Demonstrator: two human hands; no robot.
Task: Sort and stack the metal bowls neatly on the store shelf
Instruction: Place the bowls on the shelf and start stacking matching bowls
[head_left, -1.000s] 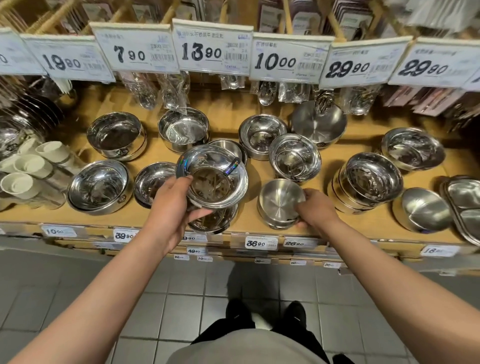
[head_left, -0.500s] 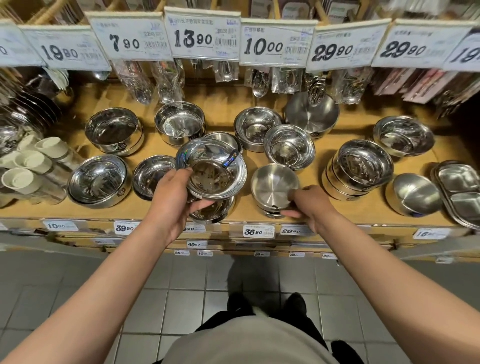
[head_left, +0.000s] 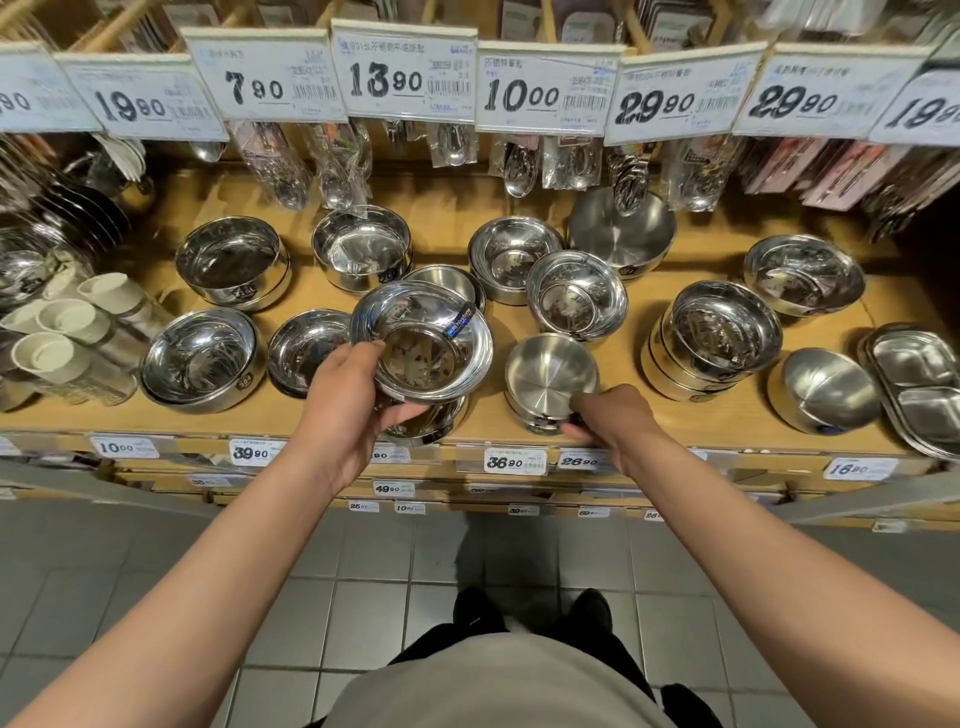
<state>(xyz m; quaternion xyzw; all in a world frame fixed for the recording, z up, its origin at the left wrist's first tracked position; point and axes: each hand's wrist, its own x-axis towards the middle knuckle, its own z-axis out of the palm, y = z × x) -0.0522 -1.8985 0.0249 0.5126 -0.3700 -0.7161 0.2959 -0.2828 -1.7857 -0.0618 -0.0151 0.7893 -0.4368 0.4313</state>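
a row of white price cards (head_left: 405, 78) hangs at twelve o'clock, reading 19.90, 7.90, 13.90, 10.00, 29.90 and 29.90, each with a barcode and small print too fine to read. smaller tags (head_left: 514, 461) along the shelf's front edge read 10.00, 39.90, 36.90, 26.90 and 16.90. two bowls carry dark stickers, "316l" as far as it can be read and "304".

the wooden shelf (head_left: 649, 312) is a warm yellow board, with grey square floor tiles (head_left: 441, 561) below at six o'clock. bagged spoons (head_left: 519, 166) hang under the cards. cream plastic cups (head_left: 62, 332) lie on their sides at nine o'clock, and a divided steel tray (head_left: 914, 384) sits at three o'clock.

the metal bowls are round, polished and mirror-bright, some nested in stacks. the left hand (head_left: 343, 410) holds a wide shiny bowl (head_left: 423, 348) at the centre, thumb over the near rim and fingers curled beneath, tilted above another bowl (head_left: 426, 423) at the shelf edge; a dark blue label strip lies inside its rim. just toward three o'clock, the right hand (head_left: 613, 421) pinches the near rim of a brushed, matte small bowl (head_left: 548, 371), which sits on top of another bowl.
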